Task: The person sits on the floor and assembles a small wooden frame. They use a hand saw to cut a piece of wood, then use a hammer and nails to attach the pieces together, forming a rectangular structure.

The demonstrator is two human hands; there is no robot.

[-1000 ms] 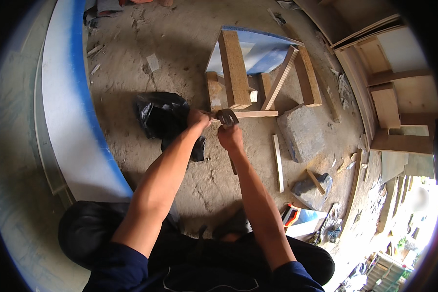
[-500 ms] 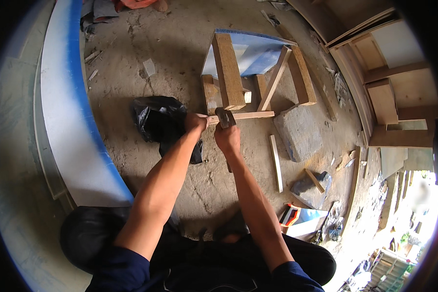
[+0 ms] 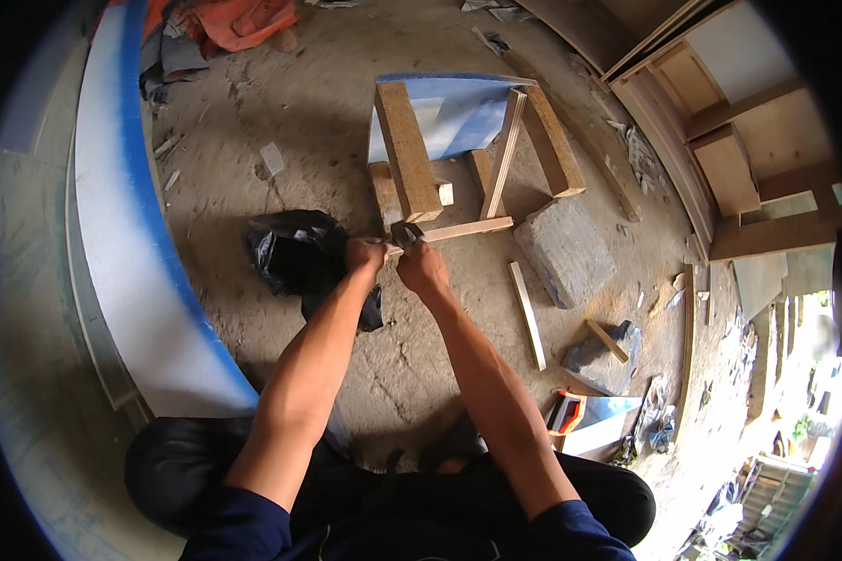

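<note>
My left hand [image 3: 367, 253] is closed on the near left end of a thin wooden strip [image 3: 472, 228]; whether its fingertips also pinch a nail is too small to tell. In my right hand [image 3: 424, 268] is a hammer [image 3: 407, 233], its dark head at the strip right beside my left fingers. The strip runs rightward along the near side of a small wooden frame [image 3: 412, 154]. That frame has thick posts, a slanting brace [image 3: 505, 154] and a blue-and-white panel [image 3: 463, 107] at its far side.
A black plastic bag [image 3: 295, 248] lies left of my left hand. Right of the frame are a grey block [image 3: 566, 251], a loose strip [image 3: 528, 315], a stone [image 3: 601, 360] and a handsaw [image 3: 585, 418]. A long blue-edged white panel [image 3: 150, 252] curves along the left; wooden cabinetry [image 3: 758, 168] stands right.
My right hand has brought the hammer head lower and closer to my left fingers. My left hand stays on the strip's end. The whole view has shifted slightly.
</note>
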